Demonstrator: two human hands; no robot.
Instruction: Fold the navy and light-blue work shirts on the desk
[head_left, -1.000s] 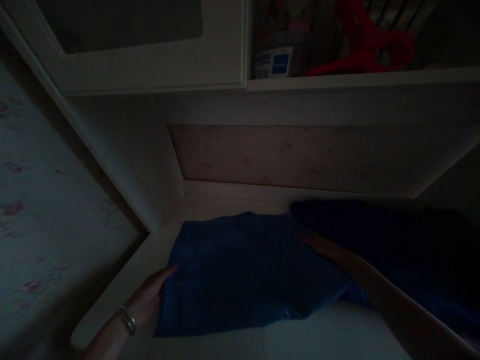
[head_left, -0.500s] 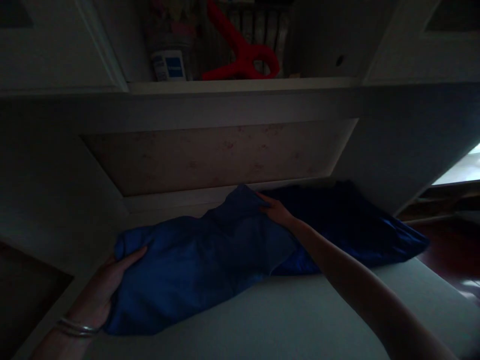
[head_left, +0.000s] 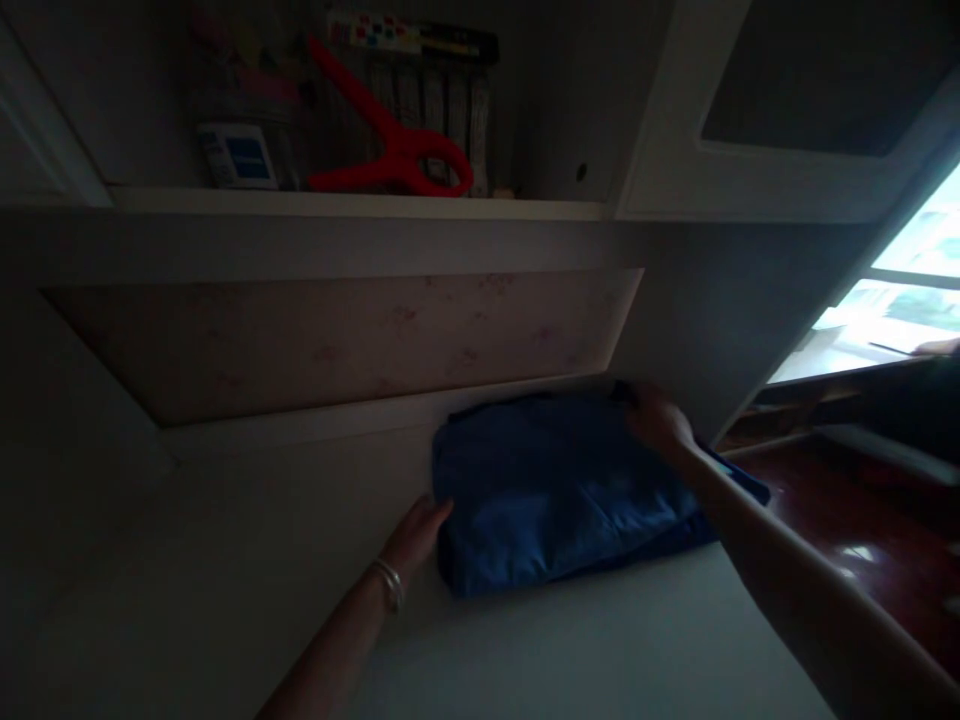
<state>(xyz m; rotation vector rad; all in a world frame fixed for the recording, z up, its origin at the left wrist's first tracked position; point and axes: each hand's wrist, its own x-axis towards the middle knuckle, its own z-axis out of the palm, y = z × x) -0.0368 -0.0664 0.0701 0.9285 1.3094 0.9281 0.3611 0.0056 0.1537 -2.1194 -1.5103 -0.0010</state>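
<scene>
A folded blue cloth [head_left: 555, 490], slightly shiny and perhaps a garment, lies on the white surface [head_left: 600, 630]. At its left edge, my left hand [head_left: 420, 530] has the thumb on top and the other fingers tucked out of sight under the fold. My right hand [head_left: 660, 425] is closed at the cloth's far right corner; its fingertips are dark and blurred. A darker blue layer sticks out beneath the cloth on the right, past my right forearm.
Above the surface, a shelf [head_left: 360, 204] holds a red clamp [head_left: 405, 155], a jar with a blue-and-white label [head_left: 240, 155] and several upright packs. Behind is a flower-patterned panel [head_left: 360, 350]. At right are a window, a reddish floor and part of another person's hand [head_left: 937, 348].
The left part of the blue cloth has been folded over to the right onto the darker part. Both hands moved right with it, and the view has swung right.
</scene>
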